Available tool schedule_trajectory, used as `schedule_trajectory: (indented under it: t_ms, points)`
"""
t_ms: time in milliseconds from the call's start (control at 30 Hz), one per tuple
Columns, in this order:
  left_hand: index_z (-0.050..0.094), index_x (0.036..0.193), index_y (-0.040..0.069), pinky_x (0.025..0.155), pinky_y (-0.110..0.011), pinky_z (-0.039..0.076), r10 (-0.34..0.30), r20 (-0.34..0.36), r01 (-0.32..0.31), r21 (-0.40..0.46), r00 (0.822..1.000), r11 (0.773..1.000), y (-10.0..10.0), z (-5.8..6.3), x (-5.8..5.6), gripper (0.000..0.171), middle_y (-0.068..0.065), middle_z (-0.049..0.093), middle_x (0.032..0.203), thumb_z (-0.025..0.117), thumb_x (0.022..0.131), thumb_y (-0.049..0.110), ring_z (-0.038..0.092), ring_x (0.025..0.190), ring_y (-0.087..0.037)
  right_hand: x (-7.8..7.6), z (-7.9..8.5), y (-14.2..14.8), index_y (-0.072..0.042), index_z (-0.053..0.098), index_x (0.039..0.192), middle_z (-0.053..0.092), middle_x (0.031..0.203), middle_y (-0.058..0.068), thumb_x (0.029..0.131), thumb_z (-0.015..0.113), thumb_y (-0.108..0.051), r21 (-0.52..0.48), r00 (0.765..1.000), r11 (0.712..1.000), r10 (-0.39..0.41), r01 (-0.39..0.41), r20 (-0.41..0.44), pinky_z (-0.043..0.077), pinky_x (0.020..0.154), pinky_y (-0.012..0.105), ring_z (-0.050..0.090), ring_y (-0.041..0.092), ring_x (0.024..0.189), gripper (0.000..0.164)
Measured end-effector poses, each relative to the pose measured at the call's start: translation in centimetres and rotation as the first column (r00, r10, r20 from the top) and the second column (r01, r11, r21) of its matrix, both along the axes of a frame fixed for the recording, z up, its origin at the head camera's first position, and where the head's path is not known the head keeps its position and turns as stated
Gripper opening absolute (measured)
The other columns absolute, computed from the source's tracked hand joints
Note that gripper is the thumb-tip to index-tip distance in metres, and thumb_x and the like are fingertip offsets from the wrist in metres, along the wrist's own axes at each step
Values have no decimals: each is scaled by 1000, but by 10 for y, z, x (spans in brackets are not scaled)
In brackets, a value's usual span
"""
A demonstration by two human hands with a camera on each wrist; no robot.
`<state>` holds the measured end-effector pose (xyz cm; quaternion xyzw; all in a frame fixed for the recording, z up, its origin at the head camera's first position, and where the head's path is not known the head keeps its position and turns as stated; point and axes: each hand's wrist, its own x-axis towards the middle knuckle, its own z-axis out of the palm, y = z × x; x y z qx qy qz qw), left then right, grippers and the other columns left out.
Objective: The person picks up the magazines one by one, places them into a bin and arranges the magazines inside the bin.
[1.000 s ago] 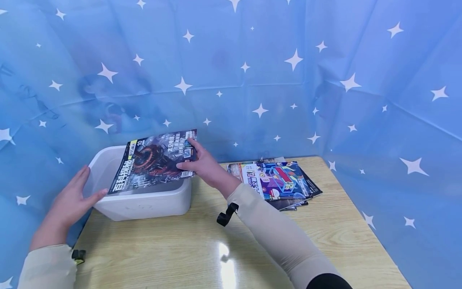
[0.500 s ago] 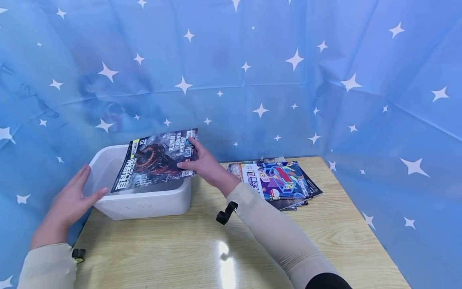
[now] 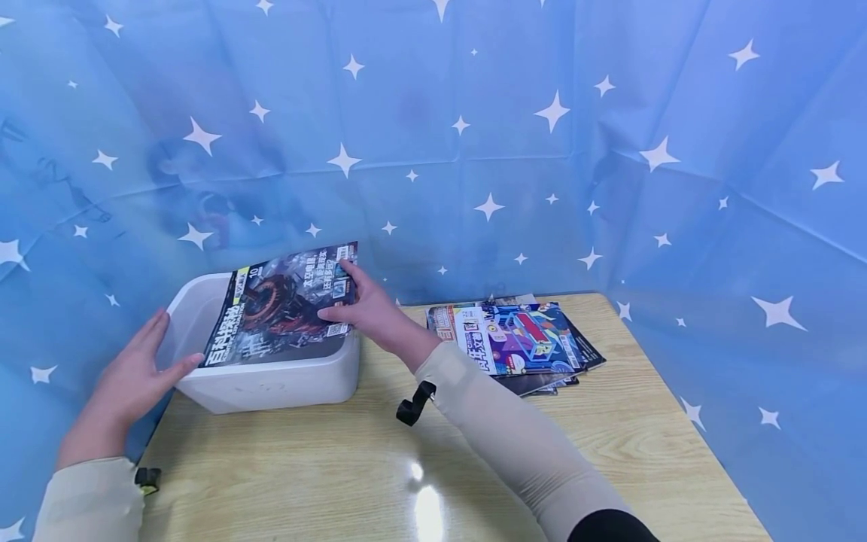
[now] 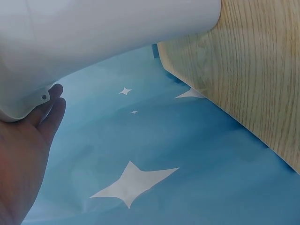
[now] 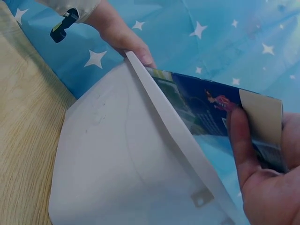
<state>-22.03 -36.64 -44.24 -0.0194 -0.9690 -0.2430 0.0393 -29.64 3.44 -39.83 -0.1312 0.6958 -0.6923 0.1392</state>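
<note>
A white plastic bin [image 3: 281, 390] stands on the left part of the table. My left hand [image 3: 129, 384] holds its near left corner, thumb at the front rim and fingers along the left side. In the left wrist view, fingertips show by a small holed tab under the rim. My right hand [image 3: 375, 310] grips the right edge of a dark magazine [image 3: 284, 309] with a machine pictured on its cover. The magazine slants over the bin's opening, its lower left corner by my left thumb. In the right wrist view, a finger presses its colourful underside [image 5: 201, 101].
A loose pile of magazines [image 3: 521, 339], a purple and blue one on top, lies at the back right of the wooden table [image 3: 305, 474]. A blue curtain [image 3: 433, 150] with white stars hangs behind and around the table.
My right hand has shifted slightly left with the magazine, after its lower left corner rose a little and came down again. My left hand stays at the bin's corner.
</note>
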Motion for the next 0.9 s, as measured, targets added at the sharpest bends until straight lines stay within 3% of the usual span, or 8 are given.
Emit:
schedule_trajectory:
  t_ms: [200,267,367,433,533,667,800,900]
  points:
    - [0,176,2,113,-92,18,-25,-26,25,1,999,1000,-1,0,0,108,-28,-4,182,65,108,57,7,160,-66,2,2,-10,-32,30,177,39,177,7,91,93,-8,52,1000,998,-18,18,9,55,114,42,55,30,148,109]
    - [0,176,2,113,-92,18,-30,-31,30,2,999,1000,-2,-1,0,108,-27,-5,182,65,108,56,7,160,-66,3,3,-13,-34,30,177,33,180,6,91,94,-11,85,1000,996,-25,25,4,56,111,45,54,34,148,109]
    - [0,176,2,113,-92,19,-23,-24,23,-2,999,1000,-1,-1,0,109,-26,-6,182,65,108,57,7,160,-66,5,4,-17,-34,30,177,30,181,5,91,94,-14,133,999,991,-33,34,-14,57,106,44,56,34,143,109]
    - [-1,176,3,112,-93,19,-16,-18,16,-5,1000,1000,0,-1,0,110,-27,-6,182,65,108,58,7,160,-66,6,5,-20,-32,31,177,33,180,7,91,94,-14,139,999,989,-38,41,-22,58,100,42,64,34,126,109]
    - [-2,176,3,111,-93,19,-6,-12,6,-9,1000,1000,1,0,0,110,-27,-6,182,64,108,60,7,160,-66,8,5,-24,-31,32,176,37,178,9,90,95,-15,146,999,988,-45,48,-24,59,94,36,66,22,113,108]
    - [-2,176,3,112,-92,20,-6,-10,6,-9,1000,1000,1,1,0,110,-28,-5,182,64,108,60,6,160,-66,10,6,-28,-32,32,176,36,178,9,91,94,-16,147,999,988,-42,43,-10,63,86,41,69,26,100,107]
    - [-2,175,2,112,-92,20,-12,-7,12,-10,1000,1000,0,1,-1,111,-29,-5,181,64,108,60,6,160,-66,11,8,-33,-32,32,176,35,179,4,91,95,-19,182,998,982,-55,57,-19,58,104,44,65,30,129,107]
    - [-2,175,2,112,-92,20,-16,-3,16,-8,1000,1000,0,1,-1,111,-29,-6,182,63,108,60,5,161,-65,11,8,-36,-31,32,176,34,180,2,91,95,-19,194,998,979,-61,65,-23,51,117,45,52,26,148,106]
